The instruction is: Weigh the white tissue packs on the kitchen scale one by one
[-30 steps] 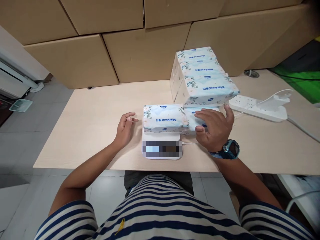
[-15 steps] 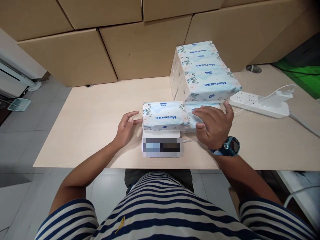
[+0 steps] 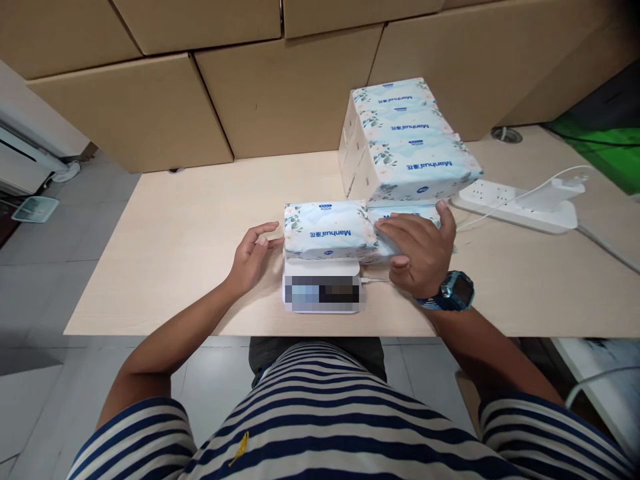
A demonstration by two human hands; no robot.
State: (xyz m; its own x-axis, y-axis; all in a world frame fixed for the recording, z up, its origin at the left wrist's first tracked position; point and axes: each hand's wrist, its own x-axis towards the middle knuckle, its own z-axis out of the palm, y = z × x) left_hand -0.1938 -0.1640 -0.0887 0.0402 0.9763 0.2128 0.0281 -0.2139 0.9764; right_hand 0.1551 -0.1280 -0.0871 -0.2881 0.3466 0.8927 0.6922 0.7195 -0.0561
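Pale surface [image 3: 145, 267], head view: a white scale [image 3: 323, 269] bears one tissue pack [image 3: 327, 230]. The left hand [image 3: 250, 261], loosely spread, is just beside its left end; the right hand [image 3: 420, 252], thumb spread from fingers, overlies a second pack [image 3: 384, 250].

Looking like an office or stockroom: spot cardboard boxes [image 3: 290, 100] stacked along the far edge of the desk [image 3: 165, 267], power strip [image 3: 505, 208] and cable grommet [image 3: 507, 135] near its right edge, grey tiles [image 3: 215, 373] below.
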